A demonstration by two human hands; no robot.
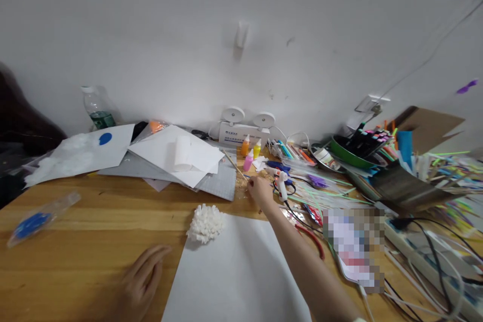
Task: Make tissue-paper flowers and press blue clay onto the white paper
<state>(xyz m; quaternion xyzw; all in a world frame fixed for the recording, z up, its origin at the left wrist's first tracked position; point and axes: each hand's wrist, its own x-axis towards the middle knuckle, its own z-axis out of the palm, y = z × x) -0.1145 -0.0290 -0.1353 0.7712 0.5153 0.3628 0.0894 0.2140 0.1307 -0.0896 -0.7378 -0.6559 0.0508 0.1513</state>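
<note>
My right hand (260,192) reaches over the white sheet to the back of the table. Its fingers are closed at the near end of a thin wooden stick (235,165), which slants up and left over the edge of a grey cutting mat (222,185). My left hand (141,282), somewhat blurred, rests low on the wooden tabletop with fingers loosely stretched and nothing in them. Between the hands lies a large white sheet of paper (241,271). A bumpy white clump (206,224) of small pieces sits on its far left corner.
Right of my right hand stand a white glue gun (281,183), red-handled pliers (312,241) and a phone (352,251). Small paint bottles (248,160) are behind it. A power strip (426,266) with cables lies far right; a plastic bag with blue contents (33,224) lies left.
</note>
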